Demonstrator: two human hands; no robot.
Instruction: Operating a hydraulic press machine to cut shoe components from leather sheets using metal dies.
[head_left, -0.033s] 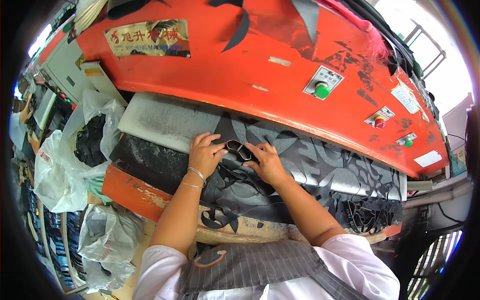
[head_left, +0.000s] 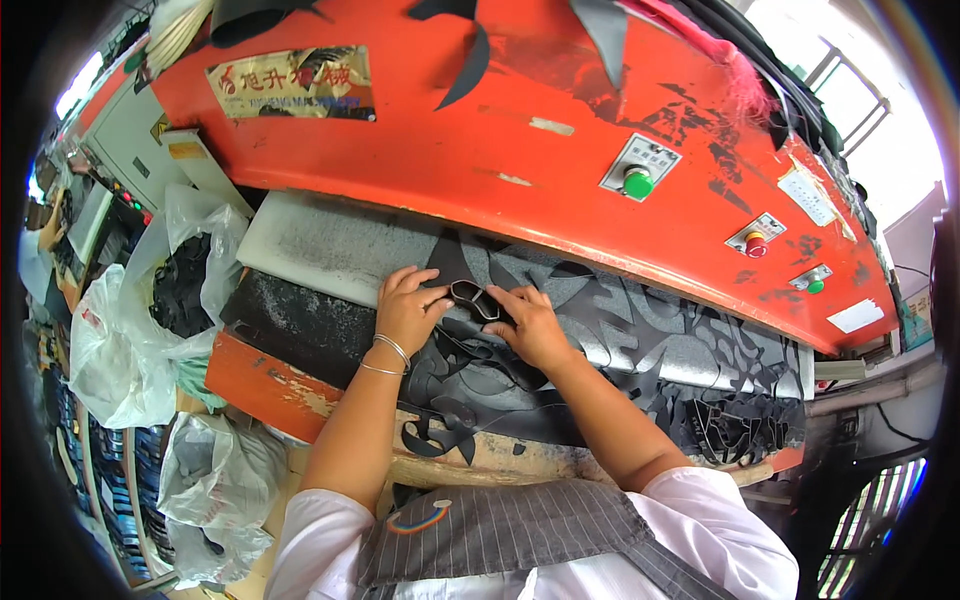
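My left hand pinches the left side of a small metal-edged cutting die between thumb and fingertips. My right hand grips the die's other side, its fingers bent. The die is a curved outline with a crossbar and rests on a dark sheet of material on the pale cutting board. Loose black offcuts lie just below both hands, nearer my body. A silver bangle circles my left wrist.
The red machine head spans the far side of the board, with green and red buttons at its right. Cut black scraps cover the board's right half. Several metal dies lie at the near right. Plastic bags hang at the left.
The red machine head has shifted slightly lower in the picture, nearer the board. Both hands and the die stay almost in the same place.
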